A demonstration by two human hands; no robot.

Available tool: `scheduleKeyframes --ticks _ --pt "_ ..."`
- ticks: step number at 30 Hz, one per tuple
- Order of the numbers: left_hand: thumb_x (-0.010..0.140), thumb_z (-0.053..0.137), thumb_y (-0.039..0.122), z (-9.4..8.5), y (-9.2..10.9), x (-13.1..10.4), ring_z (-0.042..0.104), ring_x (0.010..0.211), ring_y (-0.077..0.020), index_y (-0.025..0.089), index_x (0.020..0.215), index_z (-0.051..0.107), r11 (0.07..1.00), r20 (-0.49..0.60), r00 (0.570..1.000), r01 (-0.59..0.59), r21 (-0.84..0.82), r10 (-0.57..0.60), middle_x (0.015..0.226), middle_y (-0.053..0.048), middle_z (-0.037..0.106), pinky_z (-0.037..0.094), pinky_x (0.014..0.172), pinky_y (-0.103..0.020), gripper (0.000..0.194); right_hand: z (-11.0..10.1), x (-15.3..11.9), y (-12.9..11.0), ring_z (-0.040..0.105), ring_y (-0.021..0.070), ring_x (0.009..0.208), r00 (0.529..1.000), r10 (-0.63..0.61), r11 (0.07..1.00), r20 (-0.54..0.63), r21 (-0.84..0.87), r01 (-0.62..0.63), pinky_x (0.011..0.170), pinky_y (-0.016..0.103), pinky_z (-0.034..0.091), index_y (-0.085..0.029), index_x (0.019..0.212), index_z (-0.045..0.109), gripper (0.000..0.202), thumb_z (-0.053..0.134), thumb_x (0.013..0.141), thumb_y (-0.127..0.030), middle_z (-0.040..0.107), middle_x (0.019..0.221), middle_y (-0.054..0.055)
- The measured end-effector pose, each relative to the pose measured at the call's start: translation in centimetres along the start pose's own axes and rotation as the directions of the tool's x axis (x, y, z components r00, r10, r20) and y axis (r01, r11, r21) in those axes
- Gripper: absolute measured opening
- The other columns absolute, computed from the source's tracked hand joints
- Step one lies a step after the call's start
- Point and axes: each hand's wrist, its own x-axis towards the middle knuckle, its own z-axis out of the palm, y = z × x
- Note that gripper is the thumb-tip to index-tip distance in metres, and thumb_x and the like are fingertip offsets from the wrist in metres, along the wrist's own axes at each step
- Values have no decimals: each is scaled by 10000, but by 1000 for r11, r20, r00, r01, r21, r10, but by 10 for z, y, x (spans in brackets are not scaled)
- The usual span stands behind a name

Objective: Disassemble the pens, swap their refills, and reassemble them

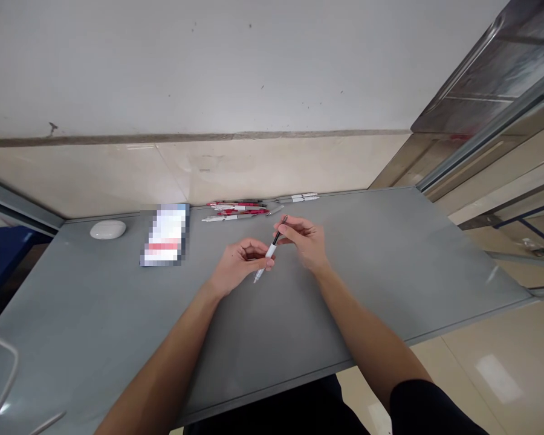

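Observation:
My left hand (245, 263) is closed on the white barrel (271, 250) of a pen, thumb and fingers around its middle. The pen tilts, its clear end pointing down towards me. My right hand (307, 240) pinches a slim black pen refill (278, 234) that sticks out of the barrel's upper end. How far the refill sits inside is hidden. Just beyond my hands, a short clear tube-like piece (275, 210) lies on the grey table (381, 260). Behind it is a loose group of red and white pens (236, 208).
More white pens (303, 197) lie along the wall edge, right of the red ones. To the left are a phone (167, 234) with a blurred screen and a white rounded case (107, 229). A white cable or wire (9, 368) curves at the lower left. The wall (263, 163) borders the table's back.

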Motion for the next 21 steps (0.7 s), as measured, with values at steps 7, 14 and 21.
scheduleKeyframes --ticks 7,14,21 --pt "694 787 331 -5 0 2 655 714 -171 185 875 687 999 -54 998 35 40 -33 797 -32 711 503 735 -323 252 -19 14 -2 695 150 769 975 -25 994 -222 96 48 630 287 586 -263 863 688 247 785 661 -367 731 910 -10" --pt "712 782 344 -16 -9 7 677 766 -170 165 1009 716 985 -162 984 40 -168 -68 928 -78 735 523 825 -350 353 -32 17 0 687 141 817 985 61 995 -162 84 -48 764 322 583 -276 905 699 247 768 687 -369 719 978 -7" --pt "811 704 304 -21 -6 10 692 832 -165 170 978 681 915 -206 978 -46 -400 -41 1014 -65 719 557 813 -314 215 -26 11 2 655 129 793 980 187 981 71 36 -190 746 322 581 -271 928 721 265 767 690 -378 706 935 -6"
